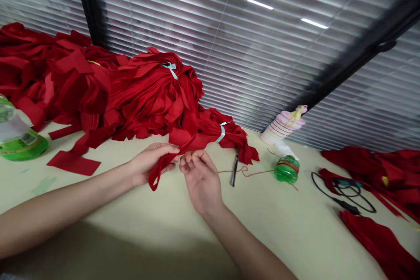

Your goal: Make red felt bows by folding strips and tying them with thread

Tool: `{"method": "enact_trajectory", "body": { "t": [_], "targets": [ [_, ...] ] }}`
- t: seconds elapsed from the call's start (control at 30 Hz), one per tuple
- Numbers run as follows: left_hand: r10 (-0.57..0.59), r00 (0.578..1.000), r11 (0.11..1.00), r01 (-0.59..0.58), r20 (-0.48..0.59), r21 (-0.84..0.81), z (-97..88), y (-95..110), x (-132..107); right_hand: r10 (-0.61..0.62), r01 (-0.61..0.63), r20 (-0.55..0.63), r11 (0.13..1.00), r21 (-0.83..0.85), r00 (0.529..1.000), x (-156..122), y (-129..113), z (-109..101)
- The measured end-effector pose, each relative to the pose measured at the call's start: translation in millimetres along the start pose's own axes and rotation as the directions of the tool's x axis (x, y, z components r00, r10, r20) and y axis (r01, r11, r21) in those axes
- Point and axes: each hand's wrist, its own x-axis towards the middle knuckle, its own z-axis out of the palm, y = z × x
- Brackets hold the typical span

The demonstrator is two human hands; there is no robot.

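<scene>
My left hand (pixel 151 162) is closed on a folded red fabric strip (pixel 158 170), whose looped end hangs below the fingers. Close beside it, my right hand (pixel 202 179) has its fingers pinched together at the strip's edge; what sits between them is too small to make out. A thin red thread (pixel 249 172) runs over the table from near my right hand to a green plastic bottle piece (pixel 286 169) with thread around it. Between the two lies a dark pen-like tool (pixel 234 170).
Red fabric strips (pixel 141 96) are heaped along the window blinds, some bundled with pale ties. At left stands a green-labelled bottle (pixel 19 138). A pinkish-white spool (pixel 282 126) stands at the back. A black cable (pixel 348 197) and more red fabric (pixel 380 240) lie at right.
</scene>
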Motion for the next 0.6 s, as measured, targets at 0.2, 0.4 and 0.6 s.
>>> {"method": "enact_trajectory", "body": {
  "t": [0.2, 0.4, 0.6],
  "targets": [
    [-0.020, 0.977, 0.999, 0.010, 0.214, 0.050, -11.1, 3.6, 2.4, 0.407, -0.397, -0.034, 0.904, 0.161, 0.913, 10.7, -25.7, -6.4],
    [-0.070, 0.815, 0.824, -0.278, 0.575, 0.494, -19.2, 27.3, -9.4, 0.590, -0.505, 0.207, 0.790, -0.347, 0.780, 11.1, -42.3, -11.9],
    [0.034, 0.875, 0.487, -0.436, 0.482, 0.757, -8.7, 11.9, -19.6, 0.372, 0.063, 0.241, 0.431, -0.900, 0.896, -4.2, -37.0, -4.5]
  ]
}}
